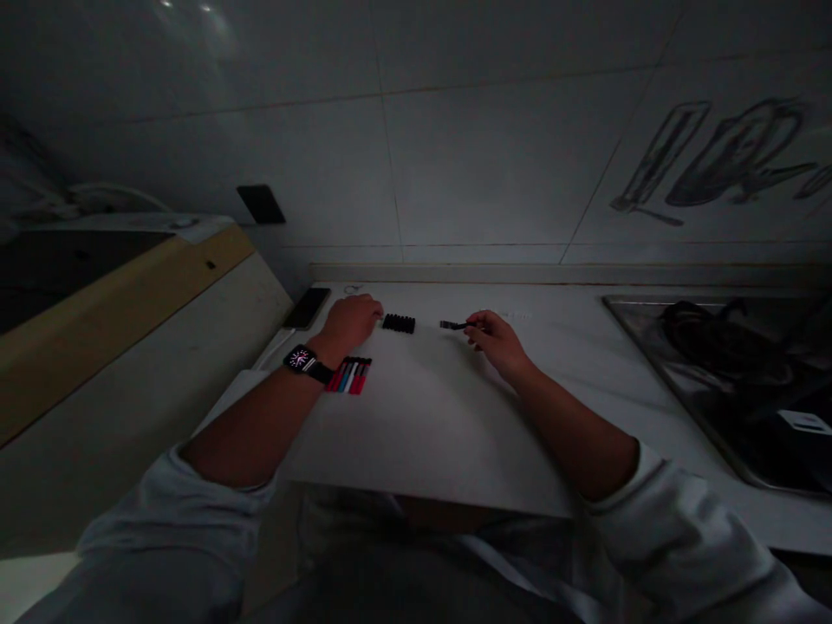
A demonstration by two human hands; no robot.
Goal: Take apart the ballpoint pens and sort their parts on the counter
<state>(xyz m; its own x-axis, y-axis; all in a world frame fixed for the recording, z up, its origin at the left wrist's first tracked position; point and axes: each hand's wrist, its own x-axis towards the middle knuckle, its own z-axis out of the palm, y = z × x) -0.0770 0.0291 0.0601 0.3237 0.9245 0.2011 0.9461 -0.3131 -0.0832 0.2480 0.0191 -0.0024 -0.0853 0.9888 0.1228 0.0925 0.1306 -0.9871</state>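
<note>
The scene is dim, so fine detail is hard to read. The right hand (pixel 497 340) rests on the white counter (pixel 455 416) with its fingers pinched shut on the near end of a small black piece (pixel 453 325), which looks like a clip or short comb; its exact kind cannot be told. The piece lies level, its long axis running left to right, and it sticks out leftward from the fingertips. To its left, with a stretch of bare counter between, sits a row of small black pieces (pixel 399 323), also lying left to right. The left hand (pixel 352 319) rests curled, knuckles up, just beside the left end of that row; whether the fingers touch it or hold anything cannot be told, since they fold under the hand. So the row lies between the two hands, nearer the left one, and the held piece points toward it. A black watch (pixel 300 360) sits on the left wrist, and beside it lies a bunch of red, white and blue pens (pixel 349 376). A dark phone (pixel 308 307) lies beyond the left hand, and a sink (pixel 728 381) is well off to the right.
</note>
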